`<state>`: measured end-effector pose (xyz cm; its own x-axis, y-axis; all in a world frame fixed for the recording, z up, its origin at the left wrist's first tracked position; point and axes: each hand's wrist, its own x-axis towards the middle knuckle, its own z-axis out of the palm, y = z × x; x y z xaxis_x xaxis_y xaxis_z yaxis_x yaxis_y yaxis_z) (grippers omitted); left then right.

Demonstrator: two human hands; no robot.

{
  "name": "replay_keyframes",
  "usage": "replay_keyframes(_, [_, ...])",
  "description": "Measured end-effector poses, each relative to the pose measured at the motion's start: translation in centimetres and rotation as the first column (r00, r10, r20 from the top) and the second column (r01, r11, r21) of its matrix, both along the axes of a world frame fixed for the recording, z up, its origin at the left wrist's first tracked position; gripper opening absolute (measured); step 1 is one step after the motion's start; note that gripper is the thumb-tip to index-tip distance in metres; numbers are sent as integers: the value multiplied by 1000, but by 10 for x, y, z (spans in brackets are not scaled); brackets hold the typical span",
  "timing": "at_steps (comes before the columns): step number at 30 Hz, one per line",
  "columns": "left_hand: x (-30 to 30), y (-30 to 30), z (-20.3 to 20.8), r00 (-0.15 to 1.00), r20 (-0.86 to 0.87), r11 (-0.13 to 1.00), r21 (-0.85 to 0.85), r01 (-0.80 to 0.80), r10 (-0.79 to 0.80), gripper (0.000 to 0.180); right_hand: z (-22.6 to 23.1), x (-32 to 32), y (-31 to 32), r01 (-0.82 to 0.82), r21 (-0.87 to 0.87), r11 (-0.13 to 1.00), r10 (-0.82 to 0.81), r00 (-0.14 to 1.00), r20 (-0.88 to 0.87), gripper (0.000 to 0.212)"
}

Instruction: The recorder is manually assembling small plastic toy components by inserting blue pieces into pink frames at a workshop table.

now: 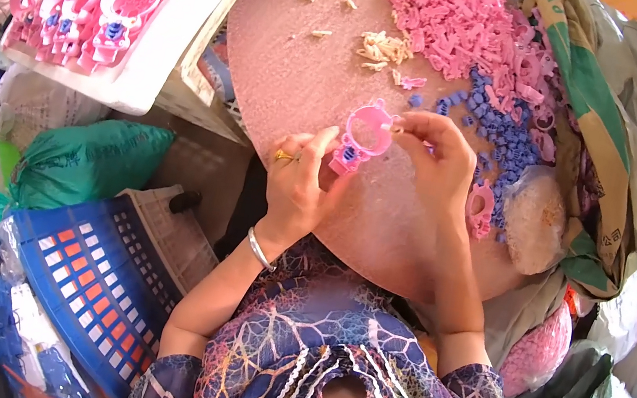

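Observation:
My left hand (297,183) grips the base of a pink plastic toy frame (369,135). The frame has a round open ring at its top and a small blue piece set in below. At the ring's right rim, the thumb and forefinger of my right hand (441,157) are pinched around what looks like a small pale piece, mostly covered by the fingers. Another pink ring-shaped frame (479,210) lies beside my right wrist. Beyond my hands is a little heap of cream-coloured pieces (385,50), with a few strays around it.
The round pinkish table (282,65) carries a large pink heap (452,18), blue pieces (508,139) and a clear bag (534,220). Left, a white box (144,74) bears assembled pink frames (117,10). A blue basket (87,278) and green bag (90,167) stand lower left; sacks line the right.

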<state>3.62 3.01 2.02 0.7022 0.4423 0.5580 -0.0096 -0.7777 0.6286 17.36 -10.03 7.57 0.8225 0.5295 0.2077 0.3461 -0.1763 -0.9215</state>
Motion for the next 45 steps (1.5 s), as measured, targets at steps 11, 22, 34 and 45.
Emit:
replay_keyframes(11, [1, 1, -4, 986, 161, 996, -71, 57, -45, 57, -5, -19, 10, -21, -184, 983, 145, 707, 692, 38])
replay_keyframes(22, [0, 3, 0, 969, 229, 993, -61, 104, -88, 54, -11, -22, 10, 13, -201, 979, 128, 731, 671, 37])
replay_keyframes(34, [0, 4, -3, 952, 283, 992, -1, 126, -120, 53, 5, -23, 13, 21, -329, 944, 217, 710, 670, 38])
replay_keyframes(45, [-1, 3, -4, 948, 287, 988, -31, 153, -138, 54, 13, -22, 11, -24, -325, 945, 250, 695, 675, 44])
